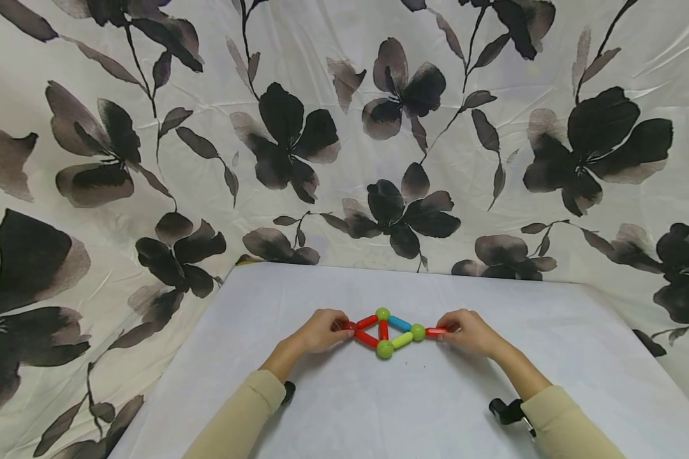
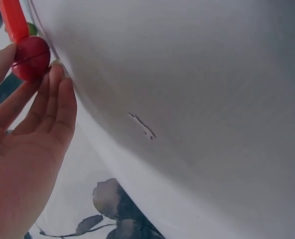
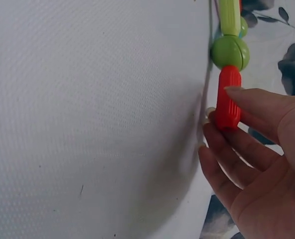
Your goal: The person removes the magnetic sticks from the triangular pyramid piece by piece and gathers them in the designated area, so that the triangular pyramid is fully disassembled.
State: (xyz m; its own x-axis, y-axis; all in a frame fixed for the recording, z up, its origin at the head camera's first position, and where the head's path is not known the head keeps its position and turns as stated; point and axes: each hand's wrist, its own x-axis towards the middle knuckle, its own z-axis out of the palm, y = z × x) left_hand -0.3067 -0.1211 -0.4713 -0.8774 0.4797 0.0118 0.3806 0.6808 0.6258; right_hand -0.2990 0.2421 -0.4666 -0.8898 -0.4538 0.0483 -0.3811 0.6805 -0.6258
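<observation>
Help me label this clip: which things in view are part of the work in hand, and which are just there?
In use:
left hand, pinching the red ball
right hand, pinching the red rod
stick-and-ball figure between them

Just there:
white table
flowered cloth behind it

i see my left hand point(image 1: 321, 330) pinching the red ball point(image 1: 350, 326) at one end of the stick-and-ball diamond point(image 1: 386, 332), my right hand point(image 1: 469, 332) pinching the red stick point(image 1: 436, 331) at the other, all on the white table point(image 1: 425, 408) before a flowered cloth point(image 1: 149, 127).
</observation>
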